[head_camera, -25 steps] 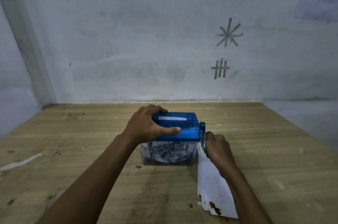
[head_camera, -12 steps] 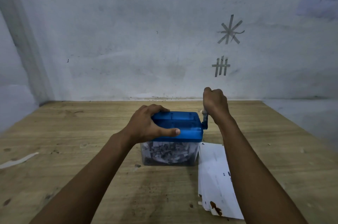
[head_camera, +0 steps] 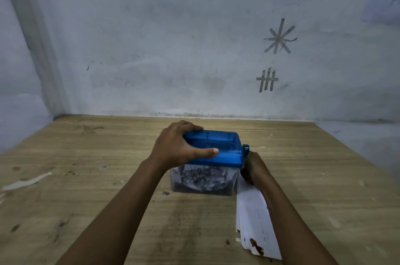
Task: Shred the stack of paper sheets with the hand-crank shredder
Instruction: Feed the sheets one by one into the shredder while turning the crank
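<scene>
Cranking is the step in hand: the left hand (head_camera: 175, 147) has its grip clamped over the blue top of the shredder (head_camera: 218, 145), mid-surface (head_camera: 86, 167); the right hand (head_camera: 254, 167) is curled tight round the crank (head_camera: 245, 148), low at its right side; no sheet shows in the slot, so next, I'd say, one wants feeding from the stack of sheets (head_camera: 257, 225) just right of the shred-filled bin (head_camera: 203, 178); the right forearm lies across it; a stray paper strip (head_camera: 28, 181) lies far left.

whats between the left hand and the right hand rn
The shredder: its blue top fills the gap between the left hand gripping it and the right hand on the crank. Head view shows it.
</scene>
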The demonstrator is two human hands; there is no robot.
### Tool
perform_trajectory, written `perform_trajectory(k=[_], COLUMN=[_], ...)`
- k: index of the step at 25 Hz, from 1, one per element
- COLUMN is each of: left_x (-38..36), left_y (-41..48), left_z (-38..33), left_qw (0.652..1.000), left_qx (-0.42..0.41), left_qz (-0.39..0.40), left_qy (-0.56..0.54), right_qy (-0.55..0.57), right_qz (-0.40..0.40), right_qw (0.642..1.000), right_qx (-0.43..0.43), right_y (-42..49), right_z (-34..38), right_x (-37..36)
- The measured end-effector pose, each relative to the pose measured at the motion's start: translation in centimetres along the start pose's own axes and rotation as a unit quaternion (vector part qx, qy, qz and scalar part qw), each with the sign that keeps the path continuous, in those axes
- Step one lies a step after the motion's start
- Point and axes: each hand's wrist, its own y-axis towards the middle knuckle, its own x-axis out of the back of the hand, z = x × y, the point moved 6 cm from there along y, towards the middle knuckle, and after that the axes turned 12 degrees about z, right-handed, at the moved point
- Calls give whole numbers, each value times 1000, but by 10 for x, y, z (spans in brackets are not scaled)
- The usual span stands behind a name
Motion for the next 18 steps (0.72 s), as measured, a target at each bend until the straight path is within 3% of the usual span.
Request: perform_trajectory(k=[5,7,10,12,15,18], left_x=[4,7,10,10,-3,-37], left_y=[-3,-2,-4,-8,-20,-49], left_z=[-1,-3,-18,-29,-46,-72], left_qw=[999,996,980,976,971,950], left_qx=[-2,-11,-48,-74,-129,-210], left_qz=[-12,-9,5,11,-11,-82], left_qy=[30,85,192,206,200,217], right_qy=[-62,-138,-148,-141,-151,-256], right_qz=[-22,-32,-49,-87,-120,-147], right_qw=[996,983,973,967,963,949], right_qx=[62,114,172,196,189,109], right_y=[-23,-32,-47,-53,-58,-58], right_z=[-5,-3,-5,-7,-19,-52], right_x=[5,6,13,27,52,81])
